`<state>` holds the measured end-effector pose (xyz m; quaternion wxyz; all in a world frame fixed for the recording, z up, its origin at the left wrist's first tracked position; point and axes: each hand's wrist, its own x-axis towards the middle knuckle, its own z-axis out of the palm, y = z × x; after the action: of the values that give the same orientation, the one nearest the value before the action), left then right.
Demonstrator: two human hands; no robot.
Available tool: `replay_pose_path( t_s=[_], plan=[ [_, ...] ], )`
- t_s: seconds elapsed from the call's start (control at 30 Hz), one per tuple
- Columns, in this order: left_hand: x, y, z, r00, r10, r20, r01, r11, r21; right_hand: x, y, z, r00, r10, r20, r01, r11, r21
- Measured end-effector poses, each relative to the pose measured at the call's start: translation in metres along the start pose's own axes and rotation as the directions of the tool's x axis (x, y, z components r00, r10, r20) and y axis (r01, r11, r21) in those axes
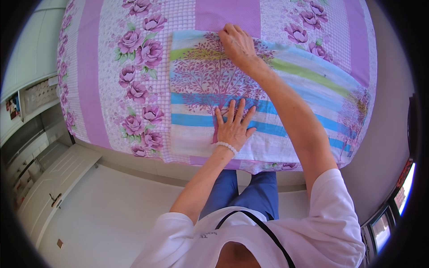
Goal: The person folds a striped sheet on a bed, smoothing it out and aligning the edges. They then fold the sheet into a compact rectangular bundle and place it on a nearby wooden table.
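Observation:
A striped cloth [288, 100] in blue, green and white, printed with purple trees, lies spread over the near right part of a bed with a purple floral cover [88, 67]. My left hand [234, 129], with a pale bead bracelet at the wrist, rests flat on the cloth over the tree's trunk, fingers spread. At the cloth's far edge is my right hand [237, 43], its fingers curled down at the fabric. Whether the right fingers pinch the edge is hidden by the back of that hand.
A white door [63, 187] with a handle stands at the lower left. Shelving [37, 95] runs along the left side. A wall [385, 100] is close to the bed's right side, with a window [382, 231] at the lower right. Pale floor [117, 207] lies behind me.

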<state>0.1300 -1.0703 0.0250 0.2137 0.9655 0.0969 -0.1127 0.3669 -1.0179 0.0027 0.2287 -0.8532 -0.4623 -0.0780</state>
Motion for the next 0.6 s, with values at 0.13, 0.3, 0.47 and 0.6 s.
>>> replay_pose_path(
  t_s=[0.13,0.3,0.47,0.6],
  plan=[
    [0.000,-0.002,0.002,1.000,-0.005,0.000,0.005,1.000,-0.012,-0.002,0.000,0.007,0.991,-0.129,0.018,0.130,0.987,-0.092],
    [-0.001,-0.003,0.004,1.000,-0.001,0.002,0.001,1.000,-0.016,0.012,0.004,0.009,0.976,-0.171,0.134,0.190,0.970,-0.149],
    [-0.001,-0.004,0.003,0.999,-0.025,0.046,0.027,0.999,-0.038,0.041,0.010,0.006,0.929,-0.318,0.192,0.345,0.930,-0.129],
    [0.001,-0.004,0.008,0.999,0.001,0.036,0.001,0.999,-0.035,0.042,0.015,0.024,0.947,-0.273,0.171,0.301,0.938,-0.172]
  ],
)
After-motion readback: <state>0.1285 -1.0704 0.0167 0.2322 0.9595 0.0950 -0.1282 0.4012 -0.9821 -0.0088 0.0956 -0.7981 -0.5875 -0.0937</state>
